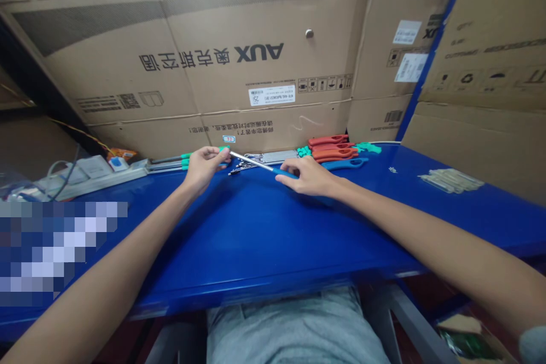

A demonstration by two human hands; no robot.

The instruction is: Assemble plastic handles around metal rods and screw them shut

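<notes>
A person's bare forearms, left (145,239) and right (409,224), angle inward from the lower corners of the view, bringing the hands near each other but apart. The left hand (207,166) pinches with thumb and fingertips; the right hand (307,176), its back upward, curls its fingers in a grip.

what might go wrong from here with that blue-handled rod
The blue-handled rod, gripped near its handle by the right hand, might slip or poke the left hand, whose fingertips are at its far end. It could also knock the pile of thin rods lying behind it on the table.
</notes>
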